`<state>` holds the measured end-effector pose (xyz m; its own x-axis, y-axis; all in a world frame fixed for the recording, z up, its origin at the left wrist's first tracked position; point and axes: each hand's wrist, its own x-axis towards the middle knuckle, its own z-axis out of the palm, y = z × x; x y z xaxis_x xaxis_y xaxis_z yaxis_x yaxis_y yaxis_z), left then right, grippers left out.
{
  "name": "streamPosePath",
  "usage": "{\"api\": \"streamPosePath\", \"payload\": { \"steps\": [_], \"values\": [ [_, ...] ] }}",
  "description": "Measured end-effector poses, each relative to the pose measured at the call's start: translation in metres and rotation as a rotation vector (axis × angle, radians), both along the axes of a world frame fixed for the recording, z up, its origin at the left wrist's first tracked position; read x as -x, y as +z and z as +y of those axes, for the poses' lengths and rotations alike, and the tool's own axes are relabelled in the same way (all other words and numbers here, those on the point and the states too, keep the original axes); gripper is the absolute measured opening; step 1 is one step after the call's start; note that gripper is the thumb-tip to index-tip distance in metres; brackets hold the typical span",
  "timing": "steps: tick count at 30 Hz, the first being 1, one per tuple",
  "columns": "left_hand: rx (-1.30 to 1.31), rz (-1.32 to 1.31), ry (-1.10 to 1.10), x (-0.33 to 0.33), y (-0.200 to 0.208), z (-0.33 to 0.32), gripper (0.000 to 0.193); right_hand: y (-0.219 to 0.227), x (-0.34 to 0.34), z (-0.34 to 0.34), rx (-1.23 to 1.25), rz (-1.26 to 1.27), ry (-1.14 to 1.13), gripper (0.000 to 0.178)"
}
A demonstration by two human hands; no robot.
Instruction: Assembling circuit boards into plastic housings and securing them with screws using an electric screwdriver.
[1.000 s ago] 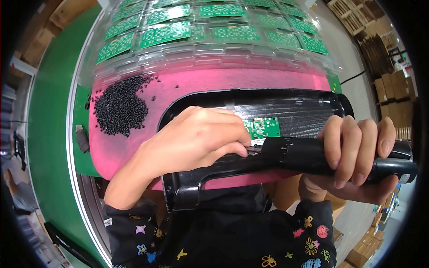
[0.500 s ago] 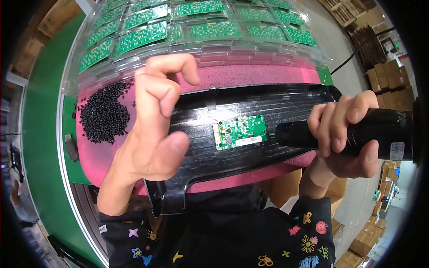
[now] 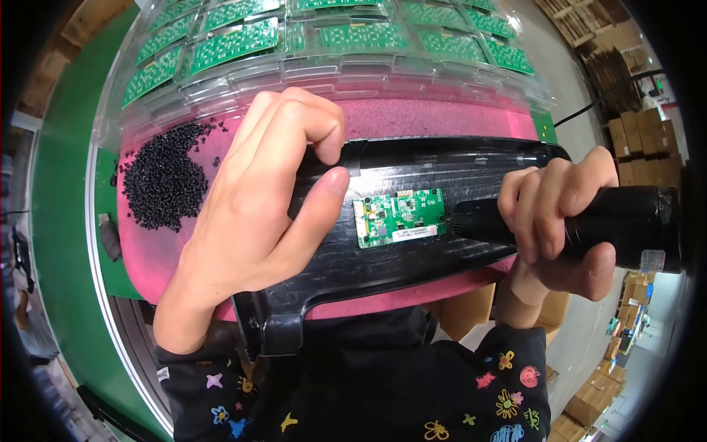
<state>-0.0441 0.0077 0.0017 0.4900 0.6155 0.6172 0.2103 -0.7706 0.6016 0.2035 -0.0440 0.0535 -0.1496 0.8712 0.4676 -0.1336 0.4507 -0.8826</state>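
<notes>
My right hand (image 3: 557,214) is wrapped round a black electric screwdriver (image 3: 633,221), held nearly level. The tool's narrow end meets the right edge of a green circuit board (image 3: 401,219); the exact contact of the tip is too small to tell. The board lies on the inner side of a long, curved black plastic housing (image 3: 324,272). Over the housing's left part, my left hand (image 3: 269,199) is raised with its fingers curled and thumb close to the index fingertip. Whatever may sit between those fingertips is too small to make out.
A heap of small black screws (image 3: 163,180) lies on the pink mat (image 3: 412,114), left of my left hand. Behind it, clear plastic trays (image 3: 294,70) hold several green circuit boards. Cardboard boxes (image 3: 644,140) stand to the right, beside a dark cable (image 3: 604,99).
My left hand has moved slightly right over the housing, turning its back up and bringing thumb and index finger closer together. The screwdriver stays at the board's right edge.
</notes>
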Motion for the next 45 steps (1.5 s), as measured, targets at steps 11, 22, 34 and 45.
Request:
{"api": "streamPosePath", "payload": {
  "steps": [11,22,34,45],
  "values": [
    [0.030,0.494,0.209,0.005,-0.004,-0.006,0.028,0.007,-0.021,0.011,0.341,0.452,-0.036,0.030],
    [0.063,0.666,0.139,0.004,0.010,-0.014,0.014,0.019,-0.076,-0.044,0.157,0.466,-0.355,0.032],
    [0.004,0.026,1.242,0.202,0.032,-0.132,0.039,-0.129,-0.332,-0.120,-0.036,-0.417,-1.564,0.036],
    [0.269,-0.646,0.886,0.356,-0.001,-0.135,0.021,-0.500,-0.434,-0.318,1.308,-0.185,-0.432,0.099]
  ]
}}
